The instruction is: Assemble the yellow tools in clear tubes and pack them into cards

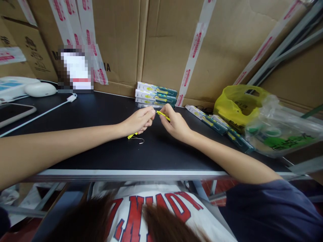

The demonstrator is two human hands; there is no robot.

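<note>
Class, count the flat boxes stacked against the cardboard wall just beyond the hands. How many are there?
3, stacked: top box, middle box, bottom box. More may be hidden behind the hands. Similar packs lie apart to the right, not in the stack.

Large red letters, upside down to the camera, are printed on the white shirt and seem to read "D.N.MADY". On the cardboard box only a final black "A" is legible.
</note>
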